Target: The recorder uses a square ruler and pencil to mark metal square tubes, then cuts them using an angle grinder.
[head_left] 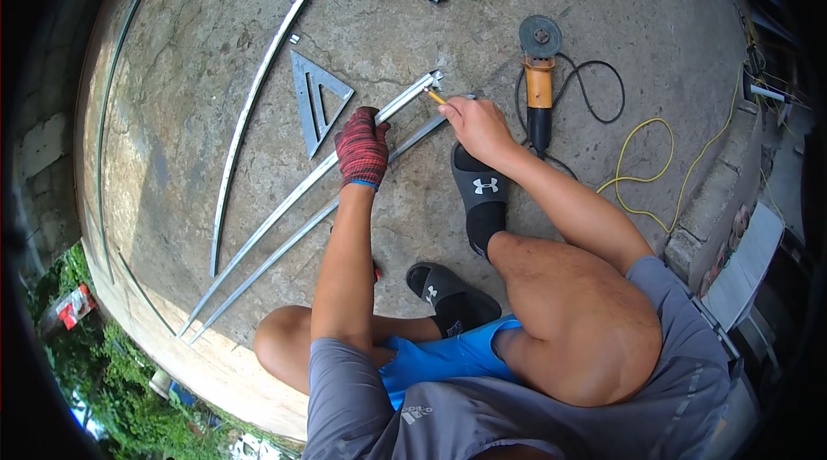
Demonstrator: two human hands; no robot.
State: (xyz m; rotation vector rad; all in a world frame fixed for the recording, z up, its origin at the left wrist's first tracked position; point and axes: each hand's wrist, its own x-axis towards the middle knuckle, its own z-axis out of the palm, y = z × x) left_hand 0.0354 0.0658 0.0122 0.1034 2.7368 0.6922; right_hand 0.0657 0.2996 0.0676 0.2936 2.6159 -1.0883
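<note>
My left hand (pixel 362 148), in a red and black knitted glove, is closed on a long silver metal channel (pixel 280 202) that runs diagonally across the concrete floor. In my bare right hand (pixel 474 124) is a yellow pencil (pixel 435 96), its tip at the channel near the bent or notched upper end (pixel 432 79). A second metal strip (pixel 258 275) lies alongside, passing under my right hand. A grey triangular square (pixel 306 85) with slots lies just left of the channel's upper end.
A yellow angle grinder (pixel 539 81) with a black cord lies at the right, near a yellow cable (pixel 650 180). More metal strips (pixel 250 115) lie left and top. My sandalled feet (pixel 478 184) are below my hands. A block ledge (pixel 698 227) edges the right side; plants lie beyond the lower-left edge.
</note>
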